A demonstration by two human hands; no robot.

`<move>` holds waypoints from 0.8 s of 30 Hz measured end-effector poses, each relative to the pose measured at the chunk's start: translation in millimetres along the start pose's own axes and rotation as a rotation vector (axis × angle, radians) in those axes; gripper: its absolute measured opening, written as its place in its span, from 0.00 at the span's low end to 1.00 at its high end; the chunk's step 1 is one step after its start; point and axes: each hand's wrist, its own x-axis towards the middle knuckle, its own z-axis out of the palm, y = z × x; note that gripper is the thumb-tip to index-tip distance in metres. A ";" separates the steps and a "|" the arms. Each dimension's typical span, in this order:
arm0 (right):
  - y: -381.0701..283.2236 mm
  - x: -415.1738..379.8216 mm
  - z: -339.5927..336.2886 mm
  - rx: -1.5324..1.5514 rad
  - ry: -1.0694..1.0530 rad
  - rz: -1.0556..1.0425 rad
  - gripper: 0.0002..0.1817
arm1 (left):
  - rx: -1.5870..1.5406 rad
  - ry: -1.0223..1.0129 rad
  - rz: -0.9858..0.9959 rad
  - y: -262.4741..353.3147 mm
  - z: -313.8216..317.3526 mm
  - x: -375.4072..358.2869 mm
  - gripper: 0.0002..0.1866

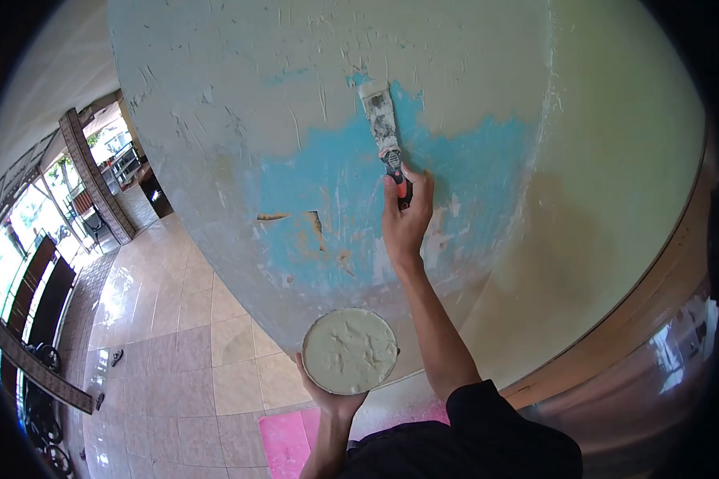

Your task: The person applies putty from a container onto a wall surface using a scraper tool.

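Note:
My right hand (408,211) grips a putty knife (382,120) by its black and red handle. The blade, smeared with pale putty, lies against the wall (319,48) at the upper border of a bare blue patch (463,168). Pale grey-green putty coats the wall above that patch. Low in front of me, my left hand (339,399) supports a round container of putty (350,351) from below, its fingers partly hidden by it. The putty inside has a lumpy, ridged surface. Gouges (315,227) and scratches mark the blue area's left part.
A pink sheet (284,447) lies on the tiled floor (176,399) below. At left stand a pillar (96,172), a dark bench (36,295) and a bicycle or similar wheeled thing (48,399). Sandals (117,357) lie on the floor. A brown ledge (615,343) edges the wall at right.

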 end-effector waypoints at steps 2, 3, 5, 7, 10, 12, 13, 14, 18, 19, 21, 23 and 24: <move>-7.1 -2.7 -5.5 0.054 -0.040 0.116 0.15 | -0.127 -0.026 -0.012 1.0 -3.7 -1.7 0.41; -2.7 -11.1 -7.2 0.050 -0.038 0.121 0.15 | -0.124 -0.022 -0.017 1.1 -8.0 0.4 0.41; 5.2 -25.3 -9.3 0.034 -0.040 0.064 0.16 | -0.104 -0.008 -0.017 2.2 -8.6 3.7 0.41; 14.8 -39.4 -13.4 0.093 -0.025 0.101 0.16 | -0.091 -0.003 -0.014 0.9 -8.7 2.8 0.42; 20.2 -46.5 -22.8 0.531 -0.033 0.271 0.18 | -0.040 -0.011 -0.010 1.3 -11.5 3.5 0.42; 9.3 -45.0 -33.6 0.569 -0.029 0.380 0.18 | -0.006 -0.016 -0.018 0.8 -10.8 3.8 0.42; 2.7 -41.8 -39.6 0.607 -0.026 0.493 0.19 | -0.009 -0.022 -0.030 0.8 -7.4 2.0 0.43; -3.2 -36.9 -44.2 0.601 -0.039 0.563 0.19 | -0.011 -0.027 -0.042 0.9 -5.9 1.4 0.43; 14.8 -25.9 -35.2 0.412 0.075 0.177 0.20 | -0.003 -0.024 -0.036 -0.8 -5.5 1.4 0.43; 19.9 -23.7 -34.9 0.412 0.073 0.179 0.20 | 0.005 -0.006 -0.032 -0.7 -4.7 1.9 0.43; 29.5 -17.2 -35.0 0.228 0.004 0.097 0.18 | 0.013 0.010 -0.023 -0.2 -4.0 2.2 0.43; 32.1 -12.1 -32.5 0.161 -0.014 0.053 0.18 | 0.006 -0.021 -0.038 -0.9 -3.8 1.4 0.43; 31.1 -9.0 -30.9 0.083 -0.019 -0.031 0.17 | 0.008 -0.019 -0.039 -1.0 -5.0 1.6 0.43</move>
